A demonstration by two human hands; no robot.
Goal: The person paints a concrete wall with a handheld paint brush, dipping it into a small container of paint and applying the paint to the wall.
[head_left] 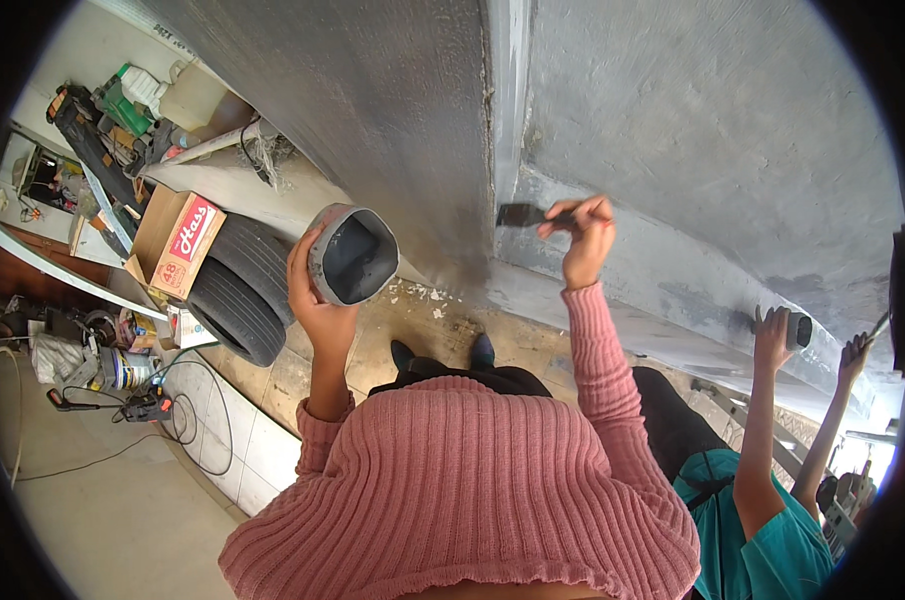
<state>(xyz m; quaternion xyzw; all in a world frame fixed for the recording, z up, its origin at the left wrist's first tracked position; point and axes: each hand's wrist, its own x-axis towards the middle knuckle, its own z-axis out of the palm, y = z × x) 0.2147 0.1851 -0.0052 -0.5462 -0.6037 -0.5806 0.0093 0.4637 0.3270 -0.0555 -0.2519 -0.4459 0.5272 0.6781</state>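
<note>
My left hand is wrapped round a grey cut-open plastic container, tilted so that its mouth faces me. Dark grey paint coats its inside. In my right hand, the fingers pinch the handle of a flat paintbrush. The brush head is dark and points left, at the corner where the dark grey wall panel meets the lighter grey wall. Whether the bristles touch the surface I cannot tell.
On the right a co-worker in a teal shirt holds a dark container by the wall ledge. Stacked tyres and an open cardboard box stand at my left. Cables and tools lie farther left; paint flakes dot the floor.
</note>
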